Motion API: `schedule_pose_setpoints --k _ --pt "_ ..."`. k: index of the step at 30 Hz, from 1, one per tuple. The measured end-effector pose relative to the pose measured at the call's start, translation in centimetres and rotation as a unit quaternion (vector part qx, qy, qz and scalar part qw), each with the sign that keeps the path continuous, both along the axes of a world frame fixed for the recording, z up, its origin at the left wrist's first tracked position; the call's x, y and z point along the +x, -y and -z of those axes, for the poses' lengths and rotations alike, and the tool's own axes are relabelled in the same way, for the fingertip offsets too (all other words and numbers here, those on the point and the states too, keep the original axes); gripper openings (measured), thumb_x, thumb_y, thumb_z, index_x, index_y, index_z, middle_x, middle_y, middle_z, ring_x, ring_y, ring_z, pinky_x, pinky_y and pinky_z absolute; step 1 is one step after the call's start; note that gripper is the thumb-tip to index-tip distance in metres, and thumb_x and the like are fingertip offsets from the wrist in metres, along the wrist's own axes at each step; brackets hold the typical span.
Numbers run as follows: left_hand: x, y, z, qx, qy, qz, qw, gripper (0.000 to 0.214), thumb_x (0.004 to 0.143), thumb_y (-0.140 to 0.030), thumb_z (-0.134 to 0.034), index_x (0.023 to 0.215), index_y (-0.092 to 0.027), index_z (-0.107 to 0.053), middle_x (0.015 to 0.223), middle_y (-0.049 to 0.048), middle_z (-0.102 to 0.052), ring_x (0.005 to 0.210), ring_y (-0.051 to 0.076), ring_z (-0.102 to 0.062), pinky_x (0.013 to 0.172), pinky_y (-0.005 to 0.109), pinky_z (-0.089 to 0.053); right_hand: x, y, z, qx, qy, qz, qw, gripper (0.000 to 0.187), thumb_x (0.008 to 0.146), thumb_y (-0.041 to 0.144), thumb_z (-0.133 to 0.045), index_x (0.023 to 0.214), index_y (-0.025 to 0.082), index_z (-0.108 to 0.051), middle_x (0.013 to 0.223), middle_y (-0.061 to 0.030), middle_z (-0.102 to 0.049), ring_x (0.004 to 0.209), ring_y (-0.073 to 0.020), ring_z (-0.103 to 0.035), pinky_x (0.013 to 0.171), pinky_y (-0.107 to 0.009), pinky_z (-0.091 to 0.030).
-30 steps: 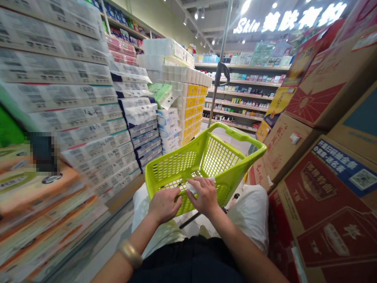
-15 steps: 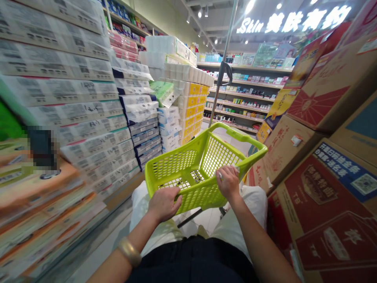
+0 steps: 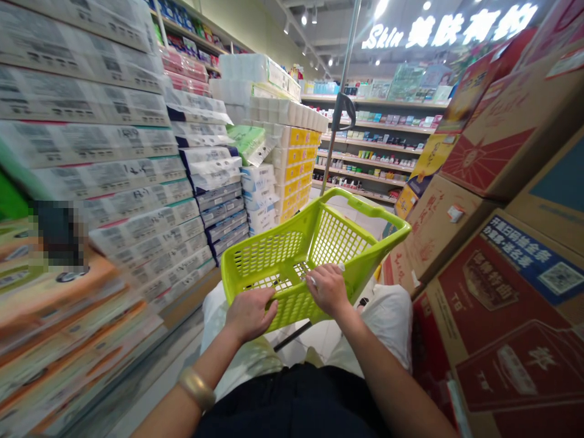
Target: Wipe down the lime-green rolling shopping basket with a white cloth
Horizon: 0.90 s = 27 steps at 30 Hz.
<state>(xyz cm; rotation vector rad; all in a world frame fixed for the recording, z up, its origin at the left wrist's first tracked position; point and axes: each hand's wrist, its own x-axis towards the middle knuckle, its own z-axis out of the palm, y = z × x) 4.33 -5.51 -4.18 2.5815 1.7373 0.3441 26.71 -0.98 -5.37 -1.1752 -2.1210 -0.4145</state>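
A lime-green shopping basket (image 3: 292,309) with latticed walls sits tilted between my knees. My left hand (image 3: 250,313) is closed over its near rim, thumb on the outside. Farther right along that same rim, my right hand (image 3: 329,291) is curled, pressing a small white wipe (image 3: 341,266) against the plastic; most of the wipe is hidden under the fingers. The basket's handle (image 3: 365,208) rises at the far right end. A gold-coloured bangle (image 3: 196,388) circles my left wrist.
Stacked tissue packs (image 3: 123,134) line the left side. Printed cartons (image 3: 488,292) are piled close on the right. A metal pole (image 3: 344,73) with a dark grip stands behind the basket, before shelves of small goods (image 3: 378,137).
My right hand has slid left along the near rim, closer to my left hand, with the white wipe. My left hand keeps its hold. The view has shifted slightly.
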Motion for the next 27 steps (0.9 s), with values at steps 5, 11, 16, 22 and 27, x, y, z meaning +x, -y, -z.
schedule_pose_setpoints --k 5,11,16,22,27 --pt "0.2 -0.3 0.1 0.002 0.01 -0.003 1.0 0.029 0.089 -0.039 -0.034 0.084 -0.022 -0.058 0.087 0.0052 -0.069 0.083 0.022 -0.062 0.069 0.031 -0.041 4.3 -1.5 -1.2 0.026 -0.026 0.08 0.996 0.028 0.094 0.026 -0.046 0.071 0.022 -0.061 0.075 -0.0035 -0.062 0.082 -0.0192 -0.051 0.086 -0.033 -0.031" --pt "0.5 -0.3 0.0 0.003 0.028 -0.006 1.0 0.028 0.087 -0.04 -0.038 0.084 -0.022 -0.059 0.084 0.0053 -0.069 0.081 0.022 -0.062 0.069 0.031 -0.041 -0.6 0.1 0.5 0.005 -0.065 0.045 0.997 0.025 0.092 0.025 -0.049 0.071 0.022 -0.062 0.074 -0.0027 -0.062 0.081 -0.019 -0.05 0.089 -0.035 -0.031" --pt "-0.1 -0.4 0.2 0.009 0.017 -0.003 1.0 0.029 0.089 -0.039 -0.036 0.087 -0.022 -0.059 0.087 0.0051 -0.069 0.084 0.022 -0.062 0.07 0.031 -0.042 -2.4 0.6 0.9 -0.008 -0.029 -0.023 0.999 0.018 0.091 0.026 -0.051 0.08 0.023 -0.064 0.078 -0.0015 -0.064 0.083 -0.0176 -0.052 0.087 -0.032 -0.031" --pt "-0.8 -1.3 0.7 0.011 0.012 0.002 1.0 0.029 0.089 -0.038 -0.034 0.086 -0.023 -0.059 0.087 0.0033 -0.068 0.083 0.02 -0.062 0.069 0.029 -0.041 3.3 -1.5 -1.0 0.026 -0.01 0.035 0.999 0.027 0.094 0.027 -0.047 0.073 0.022 -0.063 0.074 -0.0027 -0.063 0.079 -0.0183 -0.05 0.084 -0.032 -0.032" --pt "-0.2 -1.1 0.4 0.011 0.012 -0.006 1.0 0.03 0.089 -0.039 -0.035 0.083 -0.022 -0.059 0.085 0.0043 -0.068 0.081 0.02 -0.061 0.067 0.03 -0.039 3.4 -1.8 -0.9 0.034 -0.06 0.101 0.992 0.029 0.094 0.026 -0.047 0.069 0.022 -0.061 0.074 -0.0036 -0.062 0.082 -0.0198 -0.05 0.089 -0.035 -0.031"
